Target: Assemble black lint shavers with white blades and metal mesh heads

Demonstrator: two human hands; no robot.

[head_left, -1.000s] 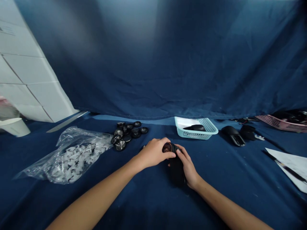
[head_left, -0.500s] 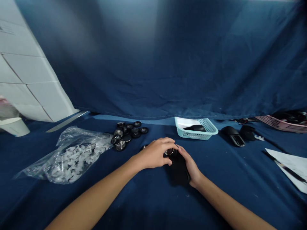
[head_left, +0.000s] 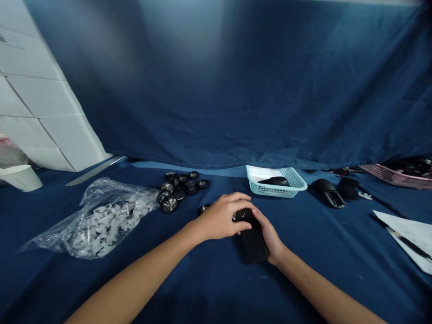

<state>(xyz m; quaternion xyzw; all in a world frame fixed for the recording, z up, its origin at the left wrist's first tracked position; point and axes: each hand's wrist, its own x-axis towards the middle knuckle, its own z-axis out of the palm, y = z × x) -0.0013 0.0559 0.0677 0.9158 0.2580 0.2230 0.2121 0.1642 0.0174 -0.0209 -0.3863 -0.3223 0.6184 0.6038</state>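
My right hand [head_left: 268,236] grips a long black plastic part [head_left: 252,243] that lies on the blue cloth near the middle. My left hand [head_left: 222,217] has its fingers closed over a round black disc [head_left: 242,214] at the top end of that part. The two hands touch around the disc. One more small disc [head_left: 203,209] lies just left of my left hand. A heap of several similar round black discs [head_left: 180,188] sits further back on the left.
A clear plastic bag of small white pieces [head_left: 97,217] lies at the left. A light blue basket [head_left: 276,181] holding a black part stands behind my hands. Black parts [head_left: 329,192], a pink tray [head_left: 398,174] and white paper [head_left: 410,231] are at the right; a white cup [head_left: 20,177] far left.
Both hands shifted slightly right and toward me with the black part. My left fingers have closed further over the disc, which showed more of its face earlier.
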